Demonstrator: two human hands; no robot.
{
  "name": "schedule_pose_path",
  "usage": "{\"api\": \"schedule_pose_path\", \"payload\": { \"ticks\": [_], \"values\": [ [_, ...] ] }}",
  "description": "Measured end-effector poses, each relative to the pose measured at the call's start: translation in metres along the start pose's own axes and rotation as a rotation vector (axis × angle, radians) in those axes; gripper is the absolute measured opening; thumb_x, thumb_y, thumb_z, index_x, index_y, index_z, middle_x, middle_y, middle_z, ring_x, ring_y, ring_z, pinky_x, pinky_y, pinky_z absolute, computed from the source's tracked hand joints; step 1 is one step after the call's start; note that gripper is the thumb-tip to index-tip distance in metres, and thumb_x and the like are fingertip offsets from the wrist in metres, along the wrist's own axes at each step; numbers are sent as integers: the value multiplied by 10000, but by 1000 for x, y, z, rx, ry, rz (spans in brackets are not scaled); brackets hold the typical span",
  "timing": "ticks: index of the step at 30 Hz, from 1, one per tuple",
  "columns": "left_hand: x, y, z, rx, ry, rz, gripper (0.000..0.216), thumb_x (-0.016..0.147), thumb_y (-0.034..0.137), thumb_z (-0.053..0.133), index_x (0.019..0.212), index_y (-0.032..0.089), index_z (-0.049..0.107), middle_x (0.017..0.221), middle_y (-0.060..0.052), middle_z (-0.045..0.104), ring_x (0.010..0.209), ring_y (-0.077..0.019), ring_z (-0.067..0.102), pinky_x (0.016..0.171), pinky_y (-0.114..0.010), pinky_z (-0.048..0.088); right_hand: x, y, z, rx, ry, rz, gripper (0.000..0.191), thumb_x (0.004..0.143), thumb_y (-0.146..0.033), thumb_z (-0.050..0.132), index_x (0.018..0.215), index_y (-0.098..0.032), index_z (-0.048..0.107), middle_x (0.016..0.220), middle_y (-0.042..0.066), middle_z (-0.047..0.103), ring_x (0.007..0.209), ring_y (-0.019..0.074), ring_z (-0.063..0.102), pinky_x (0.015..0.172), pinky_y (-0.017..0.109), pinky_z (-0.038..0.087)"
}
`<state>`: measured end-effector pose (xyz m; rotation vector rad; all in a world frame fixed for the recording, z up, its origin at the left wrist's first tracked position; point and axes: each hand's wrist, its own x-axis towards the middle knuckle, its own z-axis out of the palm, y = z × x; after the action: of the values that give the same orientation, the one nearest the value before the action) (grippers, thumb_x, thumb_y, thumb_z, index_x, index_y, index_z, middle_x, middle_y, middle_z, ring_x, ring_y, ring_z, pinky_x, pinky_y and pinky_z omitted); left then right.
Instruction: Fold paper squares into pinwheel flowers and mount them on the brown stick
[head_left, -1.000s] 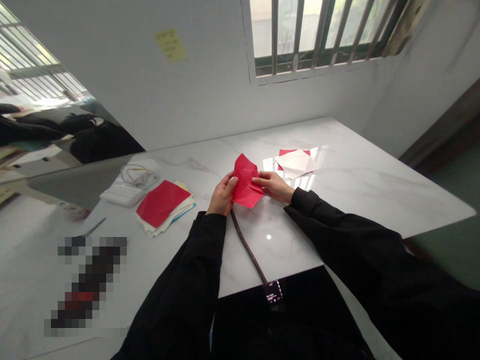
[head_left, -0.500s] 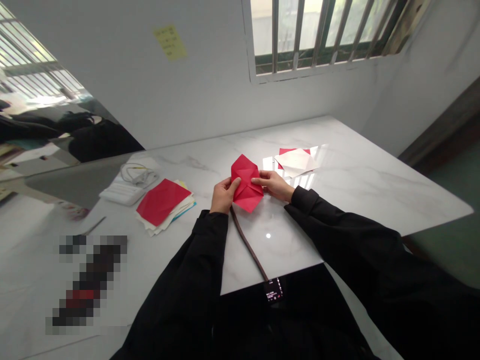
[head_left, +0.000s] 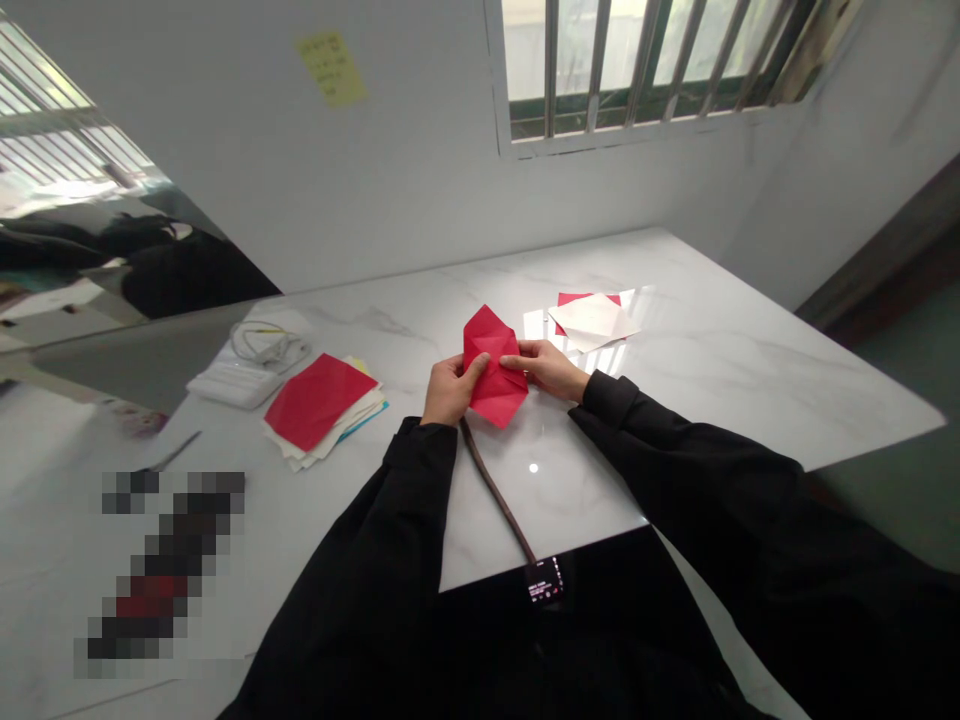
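Observation:
Held up over the table is a folded red sheet of paper, its two side corners turned in and its far and near corners pointed. My left hand grips its left edge, thumb pressed on the folded flap. On the opposite side, my right hand pinches the right edge with its thumb on top; the fingers beneath are partly hidden. To the left lies a stack of paper with a red sheet uppermost. Beyond my right hand, a cream sheet rests over a red one.
A white box-like item with a coiled cable sits at the left. A brown cord runs from under the paper to a small lit screen at the table's near edge. A pixelated dark object lies lower left.
My left thumb has slid inward over the flap, toward the middle of the red paper. The paper stays between both hands. The view has shifted slightly.

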<state>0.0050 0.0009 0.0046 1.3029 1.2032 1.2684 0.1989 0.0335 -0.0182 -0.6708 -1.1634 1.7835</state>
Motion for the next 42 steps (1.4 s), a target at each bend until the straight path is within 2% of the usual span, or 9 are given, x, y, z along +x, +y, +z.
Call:
{"api": "schedule_pose_path", "payload": {
  "ticks": [6, 17, 23, 26, 33, 42],
  "values": [
    [2, -2, -2, 44, 42, -37, 619, 710, 729, 841, 752, 117, 757, 597, -41, 654, 540, -165, 566, 468, -252, 377, 1, 2, 0, -58, 26, 25, 351, 768, -416, 922, 999, -175, 816, 985, 58, 808, 833, 175, 726, 735, 264, 592],
    [1, 3, -2, 73, 9, -26, 664, 703, 757, 824, 833, 108, 787, 658, -71, 711, 634, -215, 640, 531, -268, 451, 0, 3, 1, -57, 22, 4, 385, 765, -454, 927, 1008, -176, 819, 998, 65, 813, 811, 172, 726, 704, 254, 589],
    [2, 2, -6, 34, 16, -20, 647, 706, 793, 798, 706, 151, 716, 611, -42, 661, 572, -176, 571, 495, -259, 400, 2, 4, 0, -42, 23, 12, 415, 744, -475, 941, 1013, -184, 819, 943, 51, 804, 782, 158, 722, 696, 251, 587],
    [2, 5, -9, 41, 9, 15, 660, 709, 812, 780, 684, 159, 689, 617, -29, 655, 585, -162, 560, 517, -249, 416, 3, 5, 0, -34, 26, 24, 464, 720, -499, 948, 1025, -174, 818, 977, 56, 807, 810, 162, 729, 720, 247, 589],
    [-2, 10, -8, 91, -7, 13, 686, 693, 791, 804, 798, 115, 760, 694, -47, 713, 660, -180, 610, 592, -260, 476, 2, 5, 4, -42, 49, 30, 520, 686, -509, 957, 1038, -155, 807, 999, 74, 813, 811, 176, 731, 729, 268, 576],
    [-4, 12, -7, 89, -13, 4, 698, 643, 751, 862, 878, 97, 800, 749, -77, 753, 716, -225, 670, 652, -297, 532, -1, 1, 10, -130, 74, -3, 458, 742, -516, 922, 1004, -160, 801, 865, 69, 784, 800, 211, 718, 707, 309, 575]
  ]
}}
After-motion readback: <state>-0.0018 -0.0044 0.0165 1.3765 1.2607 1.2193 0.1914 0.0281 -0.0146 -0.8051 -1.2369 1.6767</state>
